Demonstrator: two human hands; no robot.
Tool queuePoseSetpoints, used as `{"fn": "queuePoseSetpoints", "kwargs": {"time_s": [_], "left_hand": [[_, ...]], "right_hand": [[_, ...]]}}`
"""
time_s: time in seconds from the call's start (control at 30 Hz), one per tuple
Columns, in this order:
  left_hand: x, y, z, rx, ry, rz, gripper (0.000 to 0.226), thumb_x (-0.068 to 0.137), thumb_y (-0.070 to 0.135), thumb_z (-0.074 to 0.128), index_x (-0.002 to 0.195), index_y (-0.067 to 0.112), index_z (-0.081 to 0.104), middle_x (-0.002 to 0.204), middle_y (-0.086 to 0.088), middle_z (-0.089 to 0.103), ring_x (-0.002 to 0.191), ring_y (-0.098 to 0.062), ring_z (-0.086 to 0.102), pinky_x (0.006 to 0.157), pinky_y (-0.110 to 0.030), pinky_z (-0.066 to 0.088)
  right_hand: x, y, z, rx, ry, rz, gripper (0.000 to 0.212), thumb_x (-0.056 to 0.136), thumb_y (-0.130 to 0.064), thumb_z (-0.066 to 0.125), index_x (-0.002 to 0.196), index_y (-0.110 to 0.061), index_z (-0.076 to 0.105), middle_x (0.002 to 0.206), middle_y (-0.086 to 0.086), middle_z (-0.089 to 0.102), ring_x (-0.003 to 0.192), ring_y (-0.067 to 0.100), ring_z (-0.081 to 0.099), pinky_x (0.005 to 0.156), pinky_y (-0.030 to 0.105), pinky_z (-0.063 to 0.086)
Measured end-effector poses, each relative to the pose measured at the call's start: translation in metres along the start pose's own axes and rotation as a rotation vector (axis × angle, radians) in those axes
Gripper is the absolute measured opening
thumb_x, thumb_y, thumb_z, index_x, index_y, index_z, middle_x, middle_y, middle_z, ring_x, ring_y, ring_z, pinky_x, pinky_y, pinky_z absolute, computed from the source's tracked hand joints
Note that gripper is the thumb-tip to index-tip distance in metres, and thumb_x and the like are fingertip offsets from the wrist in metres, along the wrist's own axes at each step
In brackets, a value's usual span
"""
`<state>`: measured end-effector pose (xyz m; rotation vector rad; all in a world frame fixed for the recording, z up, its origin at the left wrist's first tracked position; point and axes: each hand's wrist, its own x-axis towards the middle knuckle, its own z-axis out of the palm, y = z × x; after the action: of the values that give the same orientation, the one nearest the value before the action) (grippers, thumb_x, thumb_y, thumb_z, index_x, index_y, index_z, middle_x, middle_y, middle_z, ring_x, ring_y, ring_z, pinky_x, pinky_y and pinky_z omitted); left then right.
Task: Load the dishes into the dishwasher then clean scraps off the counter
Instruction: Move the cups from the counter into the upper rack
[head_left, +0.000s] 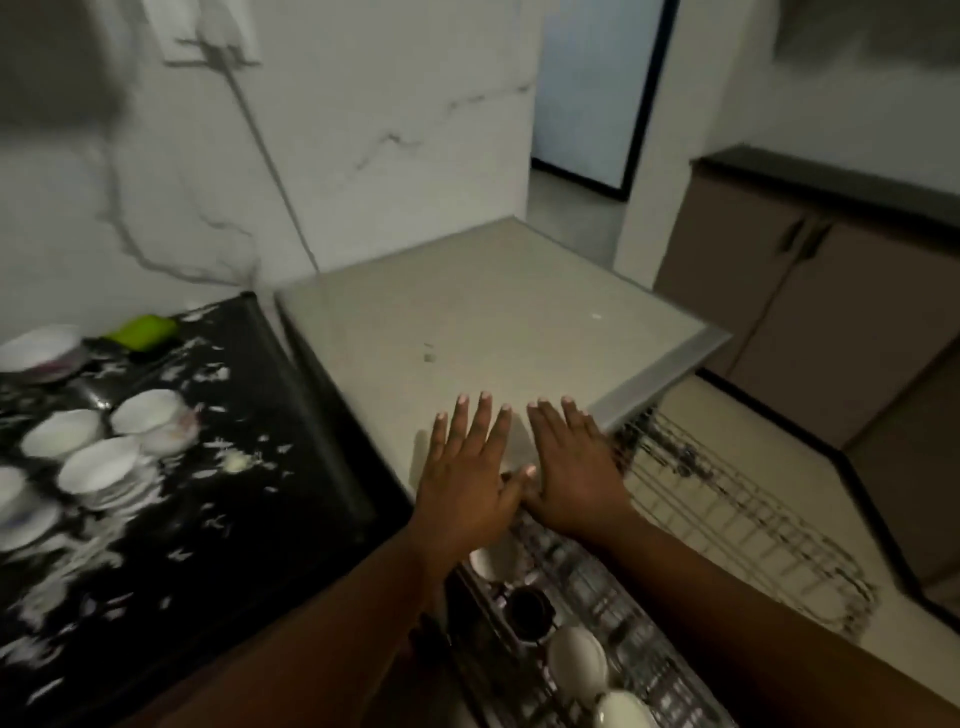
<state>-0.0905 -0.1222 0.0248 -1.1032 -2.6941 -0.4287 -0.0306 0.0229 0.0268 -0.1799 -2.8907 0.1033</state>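
Note:
My left hand (467, 467) and my right hand (574, 467) lie flat and side by side, fingers spread, over the front edge of the grey dishwasher top (493, 312). Neither holds anything. Below them the wire rack (727, 514) is pulled out, with white cups (576, 662) and a dark cup (527, 610) in its near part. On the black counter (291, 415) to the left stand several white bowls (148, 413) on saucers, amid scattered white scraps (236, 460).
A green sponge (145, 330) lies at the back of the counter by the marble wall. Brown cabinets (810, 322) with a dark top stand at the right. A doorway (587, 104) opens beyond the dishwasher.

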Motion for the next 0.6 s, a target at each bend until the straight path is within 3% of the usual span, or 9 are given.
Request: {"fn": "queuePoseSetpoints", "kwargs": {"time_s": [0.13, 0.33, 0.47, 0.6], "left_hand": [[-0.028, -0.067, -0.047, 0.104, 0.022, -0.148, 0.083, 0.086, 0.063, 0.011, 0.152, 0.014, 0.002, 0.159, -0.006, -0.007, 0.141, -0.02, -0.024, 0.116, -0.04, -0.015], [-0.096, -0.182, -0.117, 0.162, 0.094, -0.371, 0.078, 0.087, 0.057, 0.031, 0.143, 0.003, 0.038, 0.152, -0.016, 0.032, 0.142, -0.032, 0.024, 0.111, -0.045, 0.012], [-0.147, -0.252, -0.144, 0.152, 0.182, -0.452, 0.08, 0.089, 0.06, 0.029, 0.145, 0.004, 0.035, 0.153, -0.015, 0.03, 0.142, -0.03, 0.024, 0.112, -0.044, 0.014], [-0.178, -0.299, -0.157, 0.007, 0.26, -0.509, 0.097, 0.082, 0.078, 0.005, 0.151, 0.011, 0.017, 0.158, -0.008, 0.008, 0.147, -0.027, 0.008, 0.119, -0.036, 0.004]], "right_hand": [[0.04, -0.079, -0.009, 0.009, 0.048, -0.173, 0.076, 0.079, -0.05, 0.044, 0.137, -0.002, 0.048, 0.14, 0.017, 0.05, 0.132, 0.039, 0.043, 0.108, 0.051, 0.023], [0.079, -0.235, -0.011, 0.123, 0.144, -0.377, 0.071, 0.076, -0.04, 0.043, 0.137, -0.003, 0.047, 0.141, 0.018, 0.049, 0.131, 0.038, 0.044, 0.115, 0.043, 0.023], [0.093, -0.326, 0.002, 0.168, 0.142, -0.435, 0.071, 0.076, -0.04, 0.043, 0.135, -0.003, 0.048, 0.141, 0.017, 0.049, 0.131, 0.037, 0.045, 0.109, 0.05, 0.029], [0.104, -0.373, 0.019, 0.247, 0.079, -0.367, 0.081, 0.083, -0.059, 0.035, 0.144, -0.006, 0.038, 0.15, 0.013, 0.037, 0.14, 0.033, 0.032, 0.112, 0.048, 0.024]]}}
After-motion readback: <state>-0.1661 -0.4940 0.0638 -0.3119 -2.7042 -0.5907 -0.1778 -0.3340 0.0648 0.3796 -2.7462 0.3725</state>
